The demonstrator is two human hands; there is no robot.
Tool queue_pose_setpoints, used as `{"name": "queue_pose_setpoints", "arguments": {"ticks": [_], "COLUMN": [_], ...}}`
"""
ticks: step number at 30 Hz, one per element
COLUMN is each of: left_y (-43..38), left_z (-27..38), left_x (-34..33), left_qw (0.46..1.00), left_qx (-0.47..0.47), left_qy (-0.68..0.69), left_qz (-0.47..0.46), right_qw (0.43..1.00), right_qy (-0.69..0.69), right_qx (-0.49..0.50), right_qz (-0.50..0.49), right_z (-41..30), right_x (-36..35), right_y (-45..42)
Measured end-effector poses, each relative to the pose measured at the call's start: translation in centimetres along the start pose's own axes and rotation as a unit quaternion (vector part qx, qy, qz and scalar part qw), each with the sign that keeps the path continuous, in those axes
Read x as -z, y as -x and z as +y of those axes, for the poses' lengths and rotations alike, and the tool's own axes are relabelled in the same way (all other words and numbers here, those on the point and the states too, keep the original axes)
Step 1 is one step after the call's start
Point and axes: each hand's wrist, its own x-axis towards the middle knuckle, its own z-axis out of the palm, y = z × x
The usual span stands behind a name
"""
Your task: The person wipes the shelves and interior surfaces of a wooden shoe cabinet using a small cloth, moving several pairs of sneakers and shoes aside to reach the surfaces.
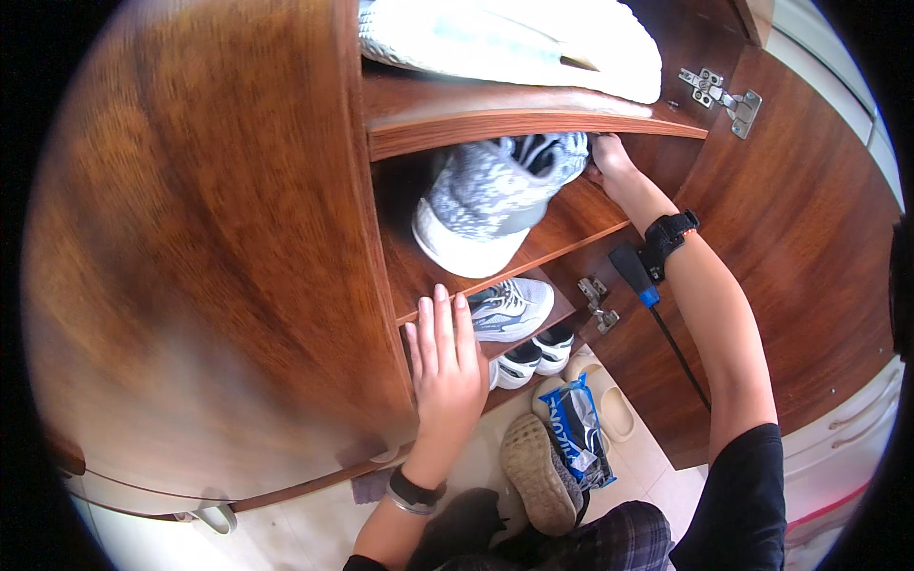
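Note:
My right hand (610, 160) reaches into the middle compartment of a wooden shoe cabinet, beside the far end of a grey-and-white knit sneaker (493, 200). Its fingers are partly hidden there, so a grip on the shoe cannot be made out. The sneaker's white heel faces me above the shelf board (564, 239). My left hand (450, 375) is flat and empty, fingers extended, its tips at the front edge of that same board. Just right of those fingertips, one level lower, is a grey-and-white laced sneaker (514, 310).
A white shoe (514, 43) fills the upper shelf. The hinged right door (792, 250) stands open; a wooden panel (214, 250) covers the left. White-and-black shoes (518, 364) sit at the bottom. On the floor are a blue printed packet (578, 432), a brown-soled shoe (539, 475) and beige slippers (614, 414).

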Motion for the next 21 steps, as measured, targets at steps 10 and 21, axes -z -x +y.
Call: {"name": "queue_pose_setpoints", "arguments": {"ticks": [10,21], "left_y": [3.0,5.0], "left_z": [2.5,3.1], "left_x": [2.1,2.2], "left_qw": [0.969,0.959], "left_qx": [0.013,-0.012], "left_qy": [0.206,0.214], "left_qz": [0.136,0.183], "right_qw": [0.983,0.97], "right_qy": [-0.072,-0.01], "right_qx": [0.076,0.001], "right_qz": [-0.153,-0.244], "right_z": [0.1,-3.6], "right_x": [-4.1,-10.2], "right_y": [1.2,7.3]}}
